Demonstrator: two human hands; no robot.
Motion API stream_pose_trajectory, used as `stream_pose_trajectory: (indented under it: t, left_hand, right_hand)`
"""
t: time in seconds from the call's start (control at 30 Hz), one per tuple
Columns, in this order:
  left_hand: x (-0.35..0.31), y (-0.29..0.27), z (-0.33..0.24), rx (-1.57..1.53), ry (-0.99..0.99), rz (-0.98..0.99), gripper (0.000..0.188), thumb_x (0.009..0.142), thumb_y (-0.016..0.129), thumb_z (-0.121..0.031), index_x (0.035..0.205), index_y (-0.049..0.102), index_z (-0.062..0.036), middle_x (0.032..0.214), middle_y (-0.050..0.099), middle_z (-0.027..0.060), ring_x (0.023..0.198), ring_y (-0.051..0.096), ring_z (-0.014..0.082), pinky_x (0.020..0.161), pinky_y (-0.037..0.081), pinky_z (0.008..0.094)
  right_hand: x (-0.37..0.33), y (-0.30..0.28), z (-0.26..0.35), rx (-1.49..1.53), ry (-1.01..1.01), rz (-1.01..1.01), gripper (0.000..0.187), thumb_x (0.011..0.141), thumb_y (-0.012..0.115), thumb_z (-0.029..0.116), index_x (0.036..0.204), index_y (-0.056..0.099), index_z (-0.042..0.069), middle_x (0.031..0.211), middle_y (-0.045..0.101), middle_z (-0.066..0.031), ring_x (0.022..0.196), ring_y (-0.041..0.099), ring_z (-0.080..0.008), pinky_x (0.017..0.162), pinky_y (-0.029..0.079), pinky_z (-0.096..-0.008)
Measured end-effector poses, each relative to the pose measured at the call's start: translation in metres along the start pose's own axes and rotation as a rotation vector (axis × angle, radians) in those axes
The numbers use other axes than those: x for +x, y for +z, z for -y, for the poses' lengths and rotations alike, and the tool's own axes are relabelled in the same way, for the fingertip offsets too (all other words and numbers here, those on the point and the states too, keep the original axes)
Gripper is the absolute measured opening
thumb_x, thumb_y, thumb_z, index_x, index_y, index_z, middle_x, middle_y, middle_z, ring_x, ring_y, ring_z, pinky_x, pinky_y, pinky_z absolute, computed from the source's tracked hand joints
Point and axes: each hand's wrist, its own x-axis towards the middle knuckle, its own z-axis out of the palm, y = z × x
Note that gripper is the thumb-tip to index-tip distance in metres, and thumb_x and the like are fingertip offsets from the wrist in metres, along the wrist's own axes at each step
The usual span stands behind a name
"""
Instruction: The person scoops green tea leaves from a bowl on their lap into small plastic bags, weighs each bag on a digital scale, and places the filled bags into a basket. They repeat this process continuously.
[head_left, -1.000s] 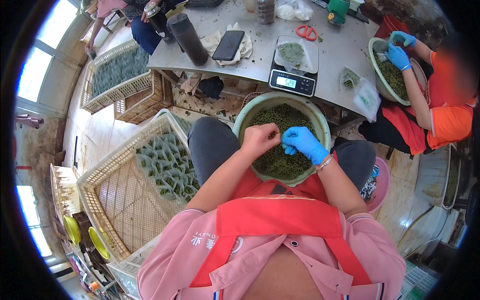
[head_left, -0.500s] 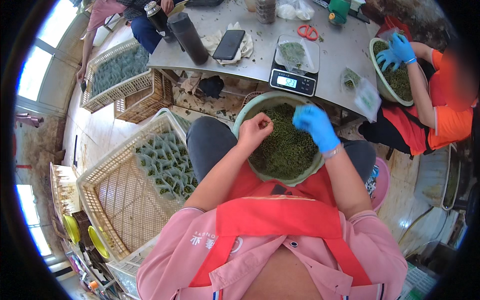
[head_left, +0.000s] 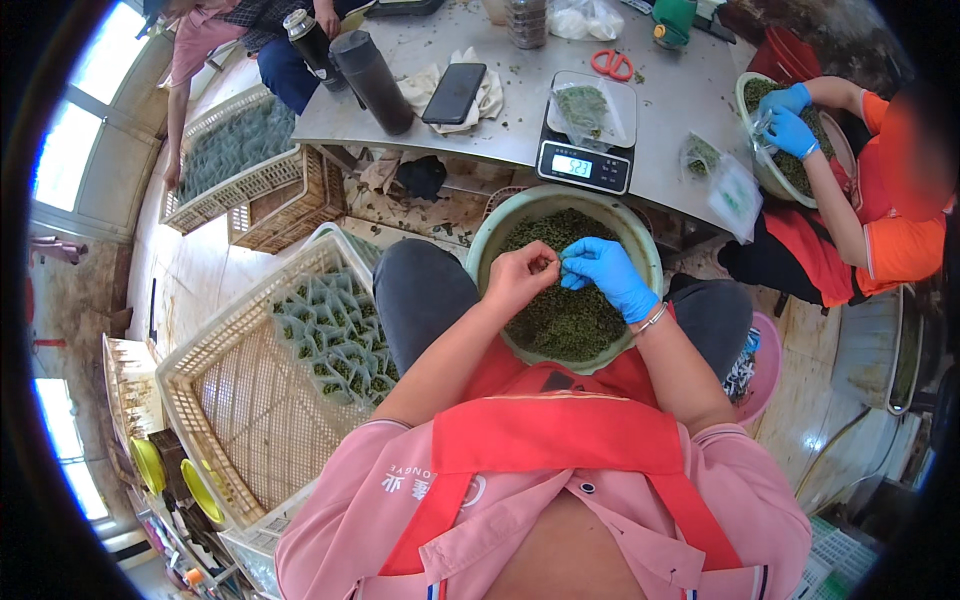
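A pale green basin [head_left: 487, 240] sits between my knees, filled with small green grains or buds [head_left: 568, 338]. My bare left hand [head_left: 522, 276] hangs over its middle, thumb and fingers pinched together. Close beside it, my right hand [head_left: 608, 278] in a blue glove is likewise pinched, fingertips nearly meeting the left ones. Whatever the fingers hold is too small to make out. Beyond the basin, a digital scale [head_left: 583, 168] on the table carries a clear bag of green grains [head_left: 586, 110].
To my left, a large crate [head_left: 232, 430] holds rows of filled clear bags [head_left: 335, 330]. The metal table [head_left: 480, 150] bears a phone [head_left: 455, 93], a dark flask [head_left: 372, 82], red scissors [head_left: 611, 64] and loose bags [head_left: 733, 190]. Co-workers sit right and far left; a pink tub [head_left: 765, 365] stands right.
My right hand has moved left and down to meet my left hand, which shifted slightly right. The right co-worker's gloved hands now handle a clear bag over their basin.
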Motion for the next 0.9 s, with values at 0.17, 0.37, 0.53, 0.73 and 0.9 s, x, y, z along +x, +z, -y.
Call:
stream_pose_trajectory:
  t: [0.17, 0.37, 0.53, 0.73, 0.9]
  left_hand:
    - [0.002, -0.011, -0.008, 0.316, 0.062, -0.065, 0.016, 0.074, 0.068, -0.021, 0.085, 0.064, -0.0101, 0.069, 0.064, 0.0067, 0.063, 0.063, 0.0179, 0.060, 0.049, 0.0313]
    - [-0.002, -0.005, -0.002, 0.324, 0.164, 0.189, 0.028, 0.078, 0.067, -0.031, 0.101, 0.064, -0.0153, 0.084, 0.068, 0.0087, 0.073, 0.065, 0.0253, 0.066, 0.051, 0.0363]
    - [0.006, -0.021, -0.011, 0.469, 0.362, 0.145, 0.037, 0.079, 0.066, -0.035, 0.111, 0.062, -0.0170, 0.091, 0.067, 0.0096, 0.079, 0.066, 0.0259, 0.068, 0.052, 0.0365]
    - [0.075, -0.082, -0.017, 0.349, 0.186, -0.209, 0.025, 0.082, 0.066, -0.025, 0.102, 0.066, -0.0098, 0.083, 0.069, 0.0092, 0.067, 0.067, 0.0173, 0.063, 0.052, 0.0293]
    - [0.101, -0.089, 0.010, 0.137, -0.002, -0.384, 0.027, 0.084, 0.064, -0.024, 0.105, 0.065, -0.0066, 0.083, 0.069, 0.0087, 0.067, 0.067, 0.0162, 0.063, 0.051, 0.0294]
  right_hand:
    - [-0.018, -0.006, -0.006, -0.267, 0.270, 0.192, 0.004, 0.079, 0.060, 0.005, 0.077, 0.060, 0.001, 0.067, 0.063, -0.0095, 0.055, 0.062, -0.0156, 0.049, 0.050, -0.0270]
    - [0.030, -0.030, 0.046, 0.361, -0.263, -0.180, 0.024, 0.087, 0.060, 0.017, 0.104, 0.059, 0.000, 0.094, 0.065, -0.0119, 0.084, 0.064, -0.0208, 0.074, 0.052, -0.0296]
    - [0.032, -0.040, 0.046, 0.376, -0.117, -0.306, 0.027, 0.091, 0.054, 0.016, 0.114, 0.058, 0.002, 0.100, 0.065, -0.0117, 0.085, 0.065, -0.0226, 0.073, 0.052, -0.0294]
    - [0.027, -0.031, 0.015, -0.082, -0.320, -0.506, 0.032, 0.092, 0.053, 0.014, 0.122, 0.057, 0.005, 0.112, 0.063, -0.0090, 0.070, 0.064, -0.0127, 0.065, 0.051, -0.0262]
    - [0.053, -0.028, 0.044, -0.623, -0.596, -0.658, 0.035, 0.088, 0.056, 0.013, 0.123, 0.057, 0.012, 0.118, 0.061, -0.0127, 0.077, 0.066, -0.0237, 0.072, 0.053, -0.0326]
